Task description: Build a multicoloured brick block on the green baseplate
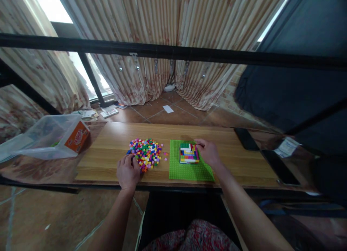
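Item: brick block, 1, multicoloured, on the green baseplate. Position: nearer the baseplate's far edge than its near edge, with a strip of bare studs left along the near edge. Done: a compact body with patchwork rows across its top; I judge it more than 1 layer high. Left: the top looks uneven toward its far edge, where white and green show, so I take that course as unfinished. Much stock remains unused.

Item: pile of loose bricks, mixed colours, left of the baseplate on the wooden tabletop. A few strays lie between pile and baseplate.

Item: right hand, at the block's far right corner, over the baseplate's right side. Thumb and forefinger are close together; from my distant view I cannot tell whether they pinch a brick.

Item: left hand, near the tabletop's near edge, at the pile's near left side, well apart from the block. Fingers curl down at the bricks; I cannot tell what, if anything, they grip.

Surroundings: 1 clear plastic box beyond the tabletop's left edge; 1 dark phone at its far right corner.
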### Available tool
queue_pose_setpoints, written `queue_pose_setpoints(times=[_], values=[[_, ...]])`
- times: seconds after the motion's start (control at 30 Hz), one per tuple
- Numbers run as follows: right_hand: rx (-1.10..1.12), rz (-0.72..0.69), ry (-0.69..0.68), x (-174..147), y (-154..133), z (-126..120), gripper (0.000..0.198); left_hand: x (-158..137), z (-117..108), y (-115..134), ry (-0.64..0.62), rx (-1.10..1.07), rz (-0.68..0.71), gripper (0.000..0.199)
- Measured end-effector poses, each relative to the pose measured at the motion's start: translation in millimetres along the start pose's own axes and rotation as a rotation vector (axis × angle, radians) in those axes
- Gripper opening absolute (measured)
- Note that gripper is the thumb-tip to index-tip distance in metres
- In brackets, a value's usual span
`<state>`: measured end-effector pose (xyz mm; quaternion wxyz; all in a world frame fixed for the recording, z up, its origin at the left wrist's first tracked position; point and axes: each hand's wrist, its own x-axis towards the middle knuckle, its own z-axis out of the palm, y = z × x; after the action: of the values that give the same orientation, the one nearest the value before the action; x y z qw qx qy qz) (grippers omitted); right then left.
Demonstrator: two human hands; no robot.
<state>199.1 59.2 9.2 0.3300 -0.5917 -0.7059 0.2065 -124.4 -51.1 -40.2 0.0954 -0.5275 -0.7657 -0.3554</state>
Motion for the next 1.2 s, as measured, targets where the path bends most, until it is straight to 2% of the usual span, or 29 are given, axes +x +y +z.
queue_pose_setpoints(times=[0.23, 0.37, 0.6, 0.93, 1.2], values=[[-0.121, -0.058, -0.133, 10.3, -13.6, 0.5, 0.043, 1.5, -1.1, 0.3, -0.003, 0.009, -0.003, 0.024], [-0.119, -0.076, -0.165, 12.5, -17.0, -1.6, 0.046, 1.9, -2.2, 1.7, -0.008, 0.022, -0.011, 0.025], [0.078, -0.035, -0.165, 13.3, -11.9, -3.8, 0.044, 2.4, -2.7, 2.8, -0.015, 0.015, -0.015, 0.024], [0.355, 0.030, -0.083, 16.6, 4.5, 5.7, 0.031, 1.0, -3.2, 3.1, -0.030, 0.009, -0.033, 0.024], [0.423, 0.057, -0.134, 22.8, 11.7, 6.7, 0.030, 1.2, -2.1, 2.4, -0.012, 0.030, -0.003, 0.023]])
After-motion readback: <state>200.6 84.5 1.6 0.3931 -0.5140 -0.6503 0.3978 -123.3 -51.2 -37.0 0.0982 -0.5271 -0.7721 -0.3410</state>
